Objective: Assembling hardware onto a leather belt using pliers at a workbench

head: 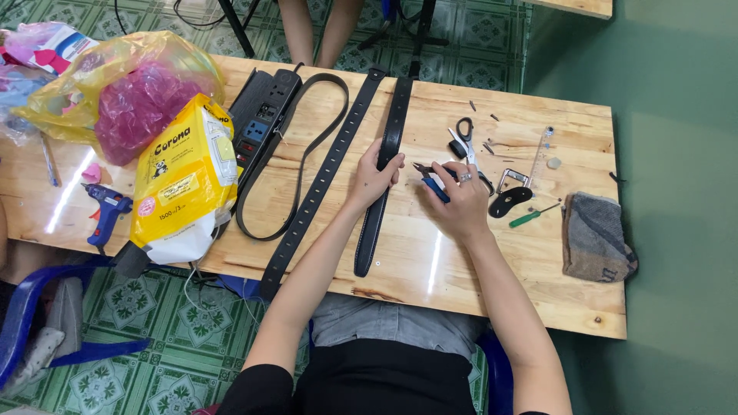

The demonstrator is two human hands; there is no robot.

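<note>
Far left, a yellow plastic bag bulges over the worktop corner, and a blue glue gun lies near the left edge. Next comes a yellow-and-white packet, tilted, its lower end hanging over the near edge. Just right of it a black power strip runs toward the far edge, with a looped black strap curling beside it. A long punched belt crosses the wood on a diagonal, its near end dropping over the near edge.

Now the middle: the left hand presses down on a plain black belt, fingers curled over its edge, holding it flat. That belt runs from the far edge to short of the near one. The right hand is closed around blue-handled pliers, nose pointing left toward the belt, just beside it.

There's bare wood in front of both hands, toward the near edge. Right of the hands, scissors, a black oval piece and a green-handled screwdriver crowd together. A grey folded cloth sits at the right edge.
</note>
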